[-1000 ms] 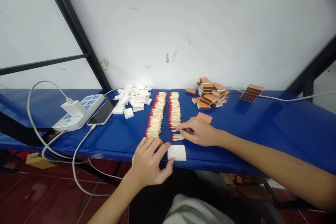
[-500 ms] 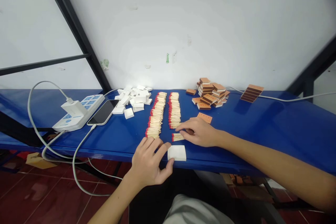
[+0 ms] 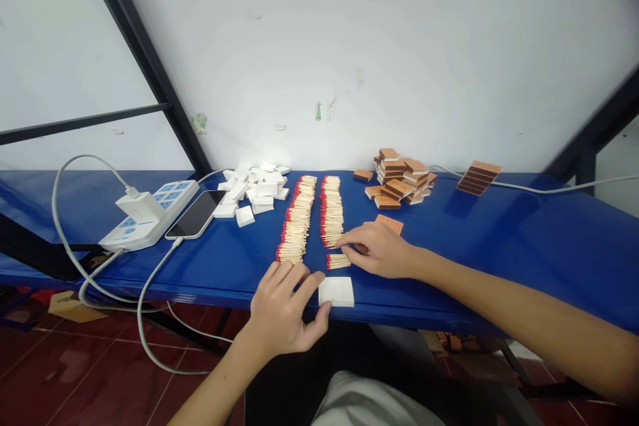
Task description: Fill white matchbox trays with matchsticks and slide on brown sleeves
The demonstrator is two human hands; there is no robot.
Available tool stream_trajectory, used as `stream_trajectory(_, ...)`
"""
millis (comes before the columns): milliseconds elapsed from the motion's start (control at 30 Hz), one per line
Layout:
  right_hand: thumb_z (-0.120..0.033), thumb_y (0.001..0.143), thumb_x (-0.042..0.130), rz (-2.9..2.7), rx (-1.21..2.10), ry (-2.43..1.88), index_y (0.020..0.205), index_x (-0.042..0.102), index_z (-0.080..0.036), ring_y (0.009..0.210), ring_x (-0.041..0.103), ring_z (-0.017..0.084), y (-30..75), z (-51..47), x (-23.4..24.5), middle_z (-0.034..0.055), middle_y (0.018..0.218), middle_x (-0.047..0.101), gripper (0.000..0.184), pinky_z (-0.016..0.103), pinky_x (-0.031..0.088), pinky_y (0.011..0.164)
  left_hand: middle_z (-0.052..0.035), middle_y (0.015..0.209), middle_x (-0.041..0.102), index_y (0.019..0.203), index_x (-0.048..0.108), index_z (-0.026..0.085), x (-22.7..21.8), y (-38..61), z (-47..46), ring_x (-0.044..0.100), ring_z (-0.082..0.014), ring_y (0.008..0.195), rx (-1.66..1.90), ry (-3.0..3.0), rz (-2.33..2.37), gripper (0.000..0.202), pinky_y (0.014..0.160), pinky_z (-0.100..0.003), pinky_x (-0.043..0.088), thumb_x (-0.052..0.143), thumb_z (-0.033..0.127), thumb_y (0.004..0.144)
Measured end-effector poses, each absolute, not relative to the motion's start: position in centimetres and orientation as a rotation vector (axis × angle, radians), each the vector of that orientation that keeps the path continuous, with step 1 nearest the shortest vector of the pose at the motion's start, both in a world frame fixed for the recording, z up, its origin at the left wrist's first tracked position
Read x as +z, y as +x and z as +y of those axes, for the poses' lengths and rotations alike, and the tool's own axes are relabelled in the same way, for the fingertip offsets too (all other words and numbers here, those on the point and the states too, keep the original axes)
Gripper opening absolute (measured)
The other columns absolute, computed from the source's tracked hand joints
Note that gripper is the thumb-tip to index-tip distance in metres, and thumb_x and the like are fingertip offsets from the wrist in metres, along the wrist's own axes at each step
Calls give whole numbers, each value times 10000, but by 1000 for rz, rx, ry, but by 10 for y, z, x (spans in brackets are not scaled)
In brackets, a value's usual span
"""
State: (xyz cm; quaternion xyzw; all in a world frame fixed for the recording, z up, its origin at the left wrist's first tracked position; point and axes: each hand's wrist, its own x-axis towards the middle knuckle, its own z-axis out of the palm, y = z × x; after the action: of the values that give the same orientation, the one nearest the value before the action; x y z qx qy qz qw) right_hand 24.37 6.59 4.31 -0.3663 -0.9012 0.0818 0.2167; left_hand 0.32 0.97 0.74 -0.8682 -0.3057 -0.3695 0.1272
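My left hand (image 3: 284,309) holds the left side of a white matchbox tray (image 3: 336,291) at the table's front edge, forefinger at its far corner and thumb at its near corner. Just beyond the tray lies a small group of red-tipped matches (image 3: 338,261). My right hand (image 3: 377,249) reaches in from the right, its forefinger and thumb close together on the plain ends of matches at the near end of the right-hand match row (image 3: 331,210). Another, longer match row (image 3: 298,216) runs parallel on the left. An orange matchbox cover (image 3: 390,223) lies flat behind my right hand.
Several white trays (image 3: 259,186) are heaped at the back left, beside a phone (image 3: 196,214) and a power strip (image 3: 150,216) with cables. At the back right stand piled matchboxes (image 3: 402,178) and a striped orange-brown piece (image 3: 478,177). Black frame posts (image 3: 150,66) flank the blue table (image 3: 449,226).
My right fingertips have shifted very slightly at the near end of the right match row. My left hand and the white tray have stayed in place.
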Motion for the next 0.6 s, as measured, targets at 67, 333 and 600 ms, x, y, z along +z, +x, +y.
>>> stream_trajectory(67,-187,918,520,-2495,226,-1012,997,748,-187,619,573,132,244,67,43,9,723,699,241,264,356,658,-79,841,634,1030,656,168,8,3,9,557,-239,772,-1074,-2525,-891,240,689,-373,384,589,293,836)
stream_trajectory(333,-190,923,519,-2512,223,-1003,1001,759,-190,598,554,129,245,66,43,5,687,680,252,266,351,650,-80,851,630,1037,654,162,6,3,8,548,-238,782,-1075,-2528,-891,246,691,-375,382,595,288,834)
stream_trajectory(600,-196,917,528,-2506,236,-1022,1091,753,-190,605,571,132,245,66,44,15,738,716,284,267,363,659,-77,844,626,1028,659,156,7,3,10,547,-234,776,-1075,-2530,-892,243,685,-374,384,591,285,833)
